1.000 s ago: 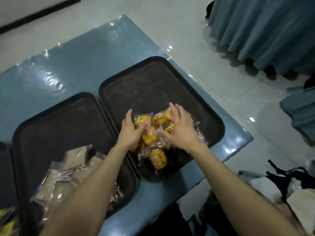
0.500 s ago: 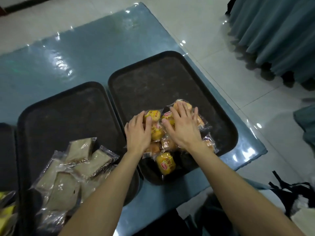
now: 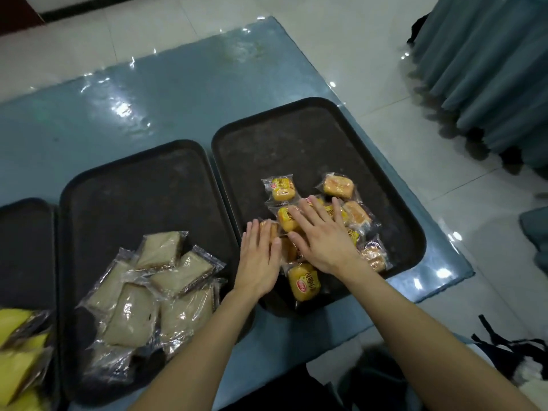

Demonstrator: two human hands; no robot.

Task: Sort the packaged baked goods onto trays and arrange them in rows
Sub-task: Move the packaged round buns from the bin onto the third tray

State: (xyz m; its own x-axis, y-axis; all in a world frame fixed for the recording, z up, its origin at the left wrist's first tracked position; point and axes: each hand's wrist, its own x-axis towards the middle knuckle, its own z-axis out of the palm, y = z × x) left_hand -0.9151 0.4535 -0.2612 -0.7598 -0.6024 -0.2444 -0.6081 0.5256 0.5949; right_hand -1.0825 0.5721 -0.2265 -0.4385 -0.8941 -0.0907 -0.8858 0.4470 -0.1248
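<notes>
**Blue table [image 3: 148, 93], three trays: buns heaped, no rows yet**

Counting from the left: three dark trays side by side. At the near end of the left tray [image 3: 26, 232], cut by the frame, yellow wedges [image 3: 17, 366], three showing. On the middle tray [image 3: 133, 188], pale packs [image 3: 130, 310], six, overlapping in a loose heap at the near end. Then the left hand [image 3: 258, 259] and right hand [image 3: 323, 235], both flat with fingers straight, pressing down on the buns [image 3: 283, 189] and clasping nothing. On the right tray [image 3: 296, 137], all the buns, bunched in the near half; nine or ten, perhaps more hidden under the palms.

Risks from here:

- **Pressing too hard:** soft buns squashed inside their film.
- **Sweeping outward with flat palms:** slick wrappers skating over one another, riding the low rim, dropping onto the table or across into the pale packs, kinds mixed again.
- **Nearest bun close to the near rim, by the table's edge:** one careless nudge enough to send it over.
- **Overlapping film corners:** catching and dragging neighbours askew, spoiling any row begun.

Safer to spread toward the bare far half.
</notes>
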